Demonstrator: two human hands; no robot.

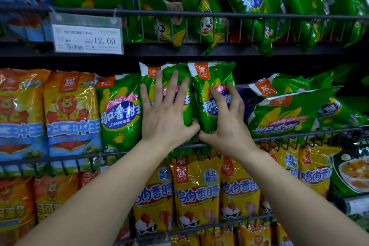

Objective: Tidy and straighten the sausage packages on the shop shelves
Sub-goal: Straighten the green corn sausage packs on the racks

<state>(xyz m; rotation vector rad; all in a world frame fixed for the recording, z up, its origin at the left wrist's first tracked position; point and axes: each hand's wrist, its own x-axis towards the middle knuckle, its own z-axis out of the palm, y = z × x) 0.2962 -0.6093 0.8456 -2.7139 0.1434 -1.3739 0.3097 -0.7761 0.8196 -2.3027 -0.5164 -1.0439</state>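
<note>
Wire-fronted shop shelves [299, 136] packed with sausage bags fill the view. The left hand [165, 114] lies flat with fingers spread, pressing one green package [146, 78] upright. Just beside it the right hand [227, 122] curls its fingers into the neighbouring green package [217, 74], the two thumbs nearly touching low between them, likely to square the pair together. Beyond the right hand, slumped green bags [289, 110] lean sideways, leaving a dark gap. Headroom above the fingertips is slight.

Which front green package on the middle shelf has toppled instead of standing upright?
The green package just right of the right hand: it lies slanted on its side, while the three left of it stand upright.
</note>
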